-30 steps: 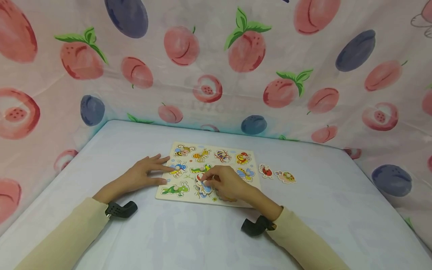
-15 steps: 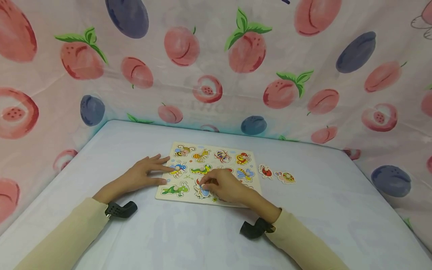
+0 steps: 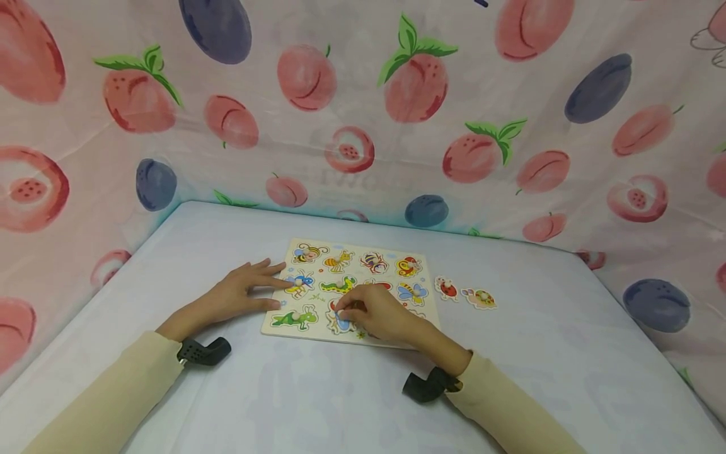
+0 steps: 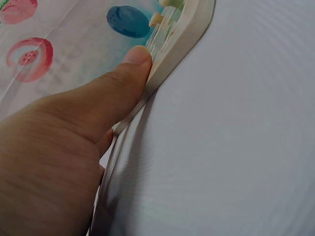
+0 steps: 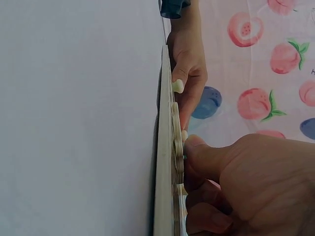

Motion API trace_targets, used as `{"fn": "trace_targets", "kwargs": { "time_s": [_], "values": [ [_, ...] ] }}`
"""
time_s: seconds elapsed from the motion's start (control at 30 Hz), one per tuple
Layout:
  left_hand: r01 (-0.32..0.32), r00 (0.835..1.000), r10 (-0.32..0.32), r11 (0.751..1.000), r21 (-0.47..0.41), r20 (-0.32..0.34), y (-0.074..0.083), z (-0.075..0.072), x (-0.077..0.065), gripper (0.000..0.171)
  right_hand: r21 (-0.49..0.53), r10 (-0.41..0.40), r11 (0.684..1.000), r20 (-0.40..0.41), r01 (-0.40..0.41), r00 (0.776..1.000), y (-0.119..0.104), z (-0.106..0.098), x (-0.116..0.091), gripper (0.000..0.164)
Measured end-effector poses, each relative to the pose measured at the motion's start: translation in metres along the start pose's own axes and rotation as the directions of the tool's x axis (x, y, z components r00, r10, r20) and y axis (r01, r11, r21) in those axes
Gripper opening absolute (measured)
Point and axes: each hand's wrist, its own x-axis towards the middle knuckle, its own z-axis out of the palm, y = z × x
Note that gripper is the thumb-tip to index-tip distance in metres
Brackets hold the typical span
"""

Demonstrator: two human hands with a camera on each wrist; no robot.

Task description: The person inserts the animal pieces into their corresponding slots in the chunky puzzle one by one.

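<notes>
A wooden peg puzzle board (image 3: pixel 323 337) with several insect pieces lies flat on the white-covered table. My right hand (image 3: pixel 382 312) pinches the knob of a blue-bodied bug puzzle piece (image 3: pixel 339 324) over the front row, its thumb and index finger together. In the right wrist view that piece (image 5: pixel 177 142) sits at the board's face, standing a little proud of it. My left hand (image 3: pixel 246 291) rests on the board's left edge with fingers spread, one fingertip overlapping the blue-and-yellow insect piece (image 3: pixel 299 284). The left wrist view shows the thumb (image 4: pixel 133 64) along the board's side.
Right of the board lie two loose pieces: a red ladybug (image 3: pixel 448 289) and a yellow-green snail-like piece (image 3: pixel 482 298). A green grasshopper piece (image 3: pixel 295 318) sits at the front left of the board. Behind the table hangs a fruit-print cloth (image 3: pixel 363 94).
My right hand has lowered the bug piece and turned it slightly, down onto the front row of the board, then stayed nearly still. The left hand has not moved.
</notes>
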Motion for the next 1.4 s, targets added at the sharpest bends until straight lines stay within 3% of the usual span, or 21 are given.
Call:
{"fn": "trace_targets", "kwargs": {
  "time_s": [0.7,1.4],
  "values": [
    [-0.015,1.000,0.015,1.000,0.005,-0.001,-0.0011,-0.0004,0.0007,0.046,-0.031,-0.035,0.999,-0.033,0.034,0.999,0.0030,0.0040,0.0013,0.007],
    [0.003,1.000,-0.003,1.000,-0.013,-0.001,0.0011,0.0000,-0.0001,0.047,-0.028,-0.035,0.999,-0.002,0.034,0.999,0.0039,0.0015,0.0023,0.008]
  ]
}}
